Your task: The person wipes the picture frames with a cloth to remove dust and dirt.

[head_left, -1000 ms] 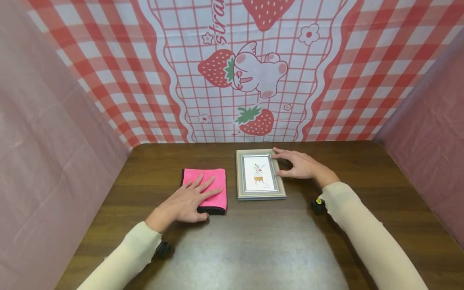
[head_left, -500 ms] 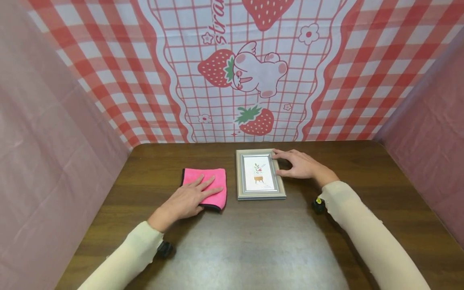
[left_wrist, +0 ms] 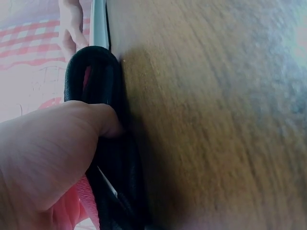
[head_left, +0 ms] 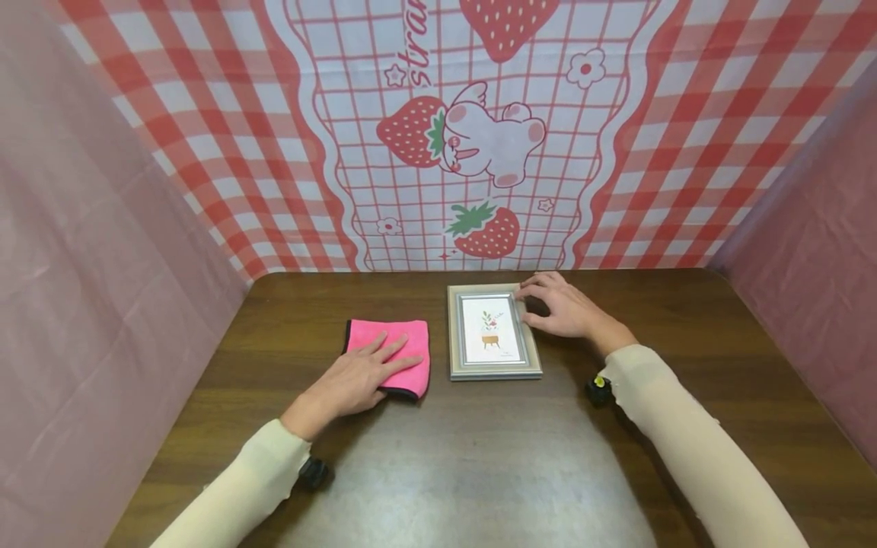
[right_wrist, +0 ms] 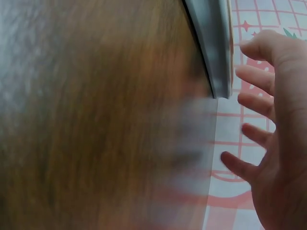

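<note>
A folded pink cloth [head_left: 419, 339] with black edging lies on the table to the left of a picture frame. My left hand [head_left: 352, 377] lies over it with fingers spread on top; in the left wrist view the thumb [left_wrist: 108, 120] hooks against the black folded edge [left_wrist: 93, 62], gripping the cloth. The picture frame [head_left: 459, 369], silver and cream with a potted-plant print, lies face up. At its upper right side is my right hand [head_left: 565, 308], fingertips over the rim. In the right wrist view its fingers [right_wrist: 254, 105] are loosely spread beside the frame's edge [right_wrist: 218, 57], holding nothing.
The brown wooden table [head_left: 466, 464] ends at a red checked strawberry cloth [head_left: 274, 175] hung behind it. Pinkish curtains [head_left: 116, 266] stand on the left and right sides. A dark device is worn under each cream sleeve [head_left: 685, 426].
My left thumb has tucked in under the cloth's near edge, which has lifted and bent. My right hand's fingers have drawn slightly back and up from the frame.
</note>
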{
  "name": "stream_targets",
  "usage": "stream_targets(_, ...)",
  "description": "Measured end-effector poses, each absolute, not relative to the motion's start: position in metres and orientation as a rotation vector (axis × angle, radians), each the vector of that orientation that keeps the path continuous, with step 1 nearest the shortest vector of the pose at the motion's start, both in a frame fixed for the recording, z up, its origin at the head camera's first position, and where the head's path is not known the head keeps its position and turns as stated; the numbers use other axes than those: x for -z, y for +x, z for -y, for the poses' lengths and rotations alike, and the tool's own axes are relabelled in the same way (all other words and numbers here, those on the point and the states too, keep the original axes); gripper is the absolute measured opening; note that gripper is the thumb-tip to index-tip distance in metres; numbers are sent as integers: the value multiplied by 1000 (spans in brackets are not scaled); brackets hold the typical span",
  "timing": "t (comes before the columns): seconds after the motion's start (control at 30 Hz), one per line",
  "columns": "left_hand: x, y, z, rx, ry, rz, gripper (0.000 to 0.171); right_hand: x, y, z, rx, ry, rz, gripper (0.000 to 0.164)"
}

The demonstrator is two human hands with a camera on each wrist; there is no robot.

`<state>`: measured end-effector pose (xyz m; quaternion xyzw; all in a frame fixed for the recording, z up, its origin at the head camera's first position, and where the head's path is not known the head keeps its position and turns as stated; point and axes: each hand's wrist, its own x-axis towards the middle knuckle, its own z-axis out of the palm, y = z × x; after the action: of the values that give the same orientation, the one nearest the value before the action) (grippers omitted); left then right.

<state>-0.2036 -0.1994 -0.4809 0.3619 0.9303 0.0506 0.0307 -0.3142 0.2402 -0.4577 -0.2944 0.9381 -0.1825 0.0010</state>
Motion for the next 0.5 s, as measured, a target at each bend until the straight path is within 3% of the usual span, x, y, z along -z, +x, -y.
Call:
stream_targets(0.17, 459, -193, 190, -80, 1084, -2882, 86, 458, -314, -244, 549, -876, -2876, 56)
stream_targets(0.5, 459, -193, 186, 25, 1191, -2991, 79, 458, -316, -249, 580, -868, -2803, 63)
